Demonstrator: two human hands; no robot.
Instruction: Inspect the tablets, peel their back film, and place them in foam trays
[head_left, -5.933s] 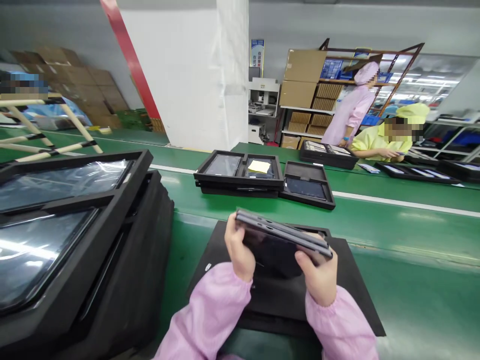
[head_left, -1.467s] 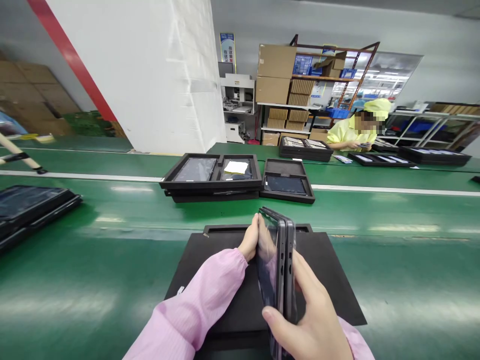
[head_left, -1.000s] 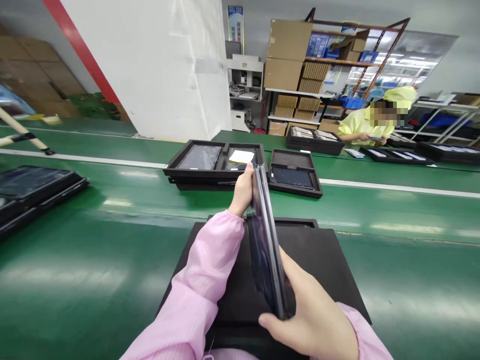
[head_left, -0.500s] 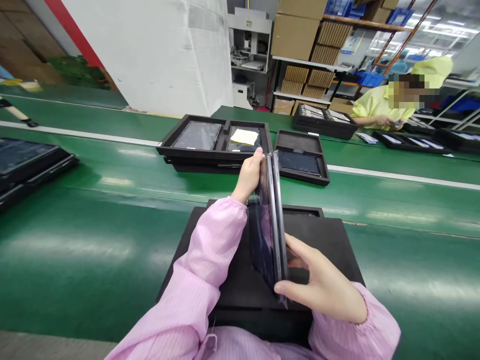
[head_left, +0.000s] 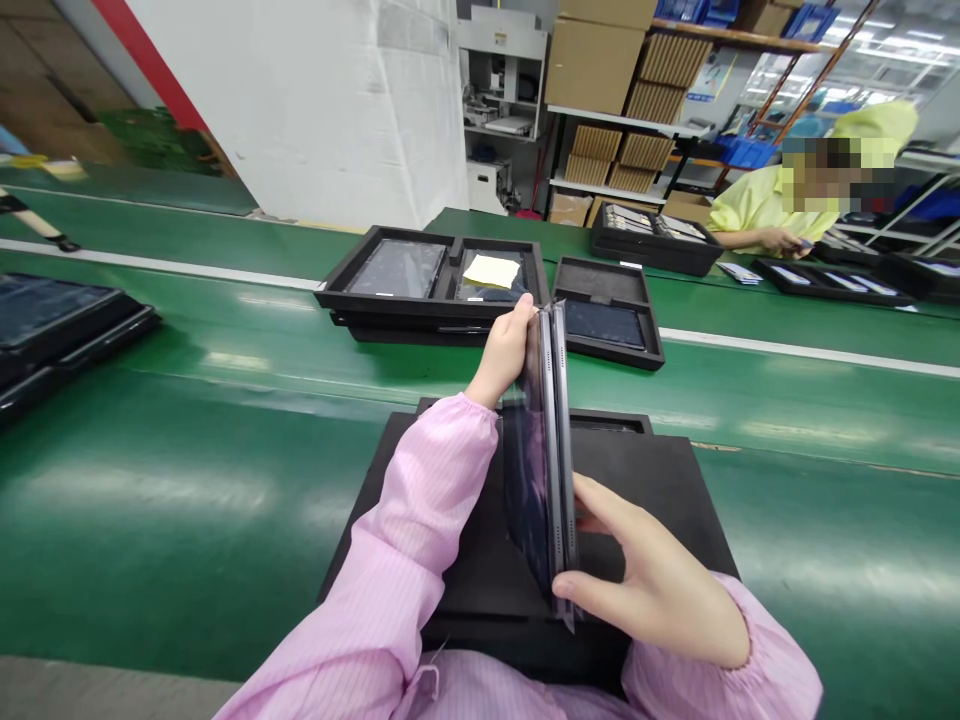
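Note:
Two thin tablets stand on edge face to face, held together over a black foam tray. Clear film sticks out at their corners. My left hand grips them at the far upper end, its thumb on the top edge. Near the lower end my right hand holds them too, thumb on the near edge and fingers against the right face, partly hidden. Speaker holes show along the upturned edges. The left tablet's dark screen reflects pink from my sleeve.
Beyond my hands stand black trays holding tablets, with a yellow paper on one. A smaller tray holds a dark device. More tablets lie at left. A co-worker in yellow works at far right beside the green conveyor.
Both hands still hold the two tablets in nearly the same pose. The view has shifted very slightly, and the right hand appears a little lower and further right.

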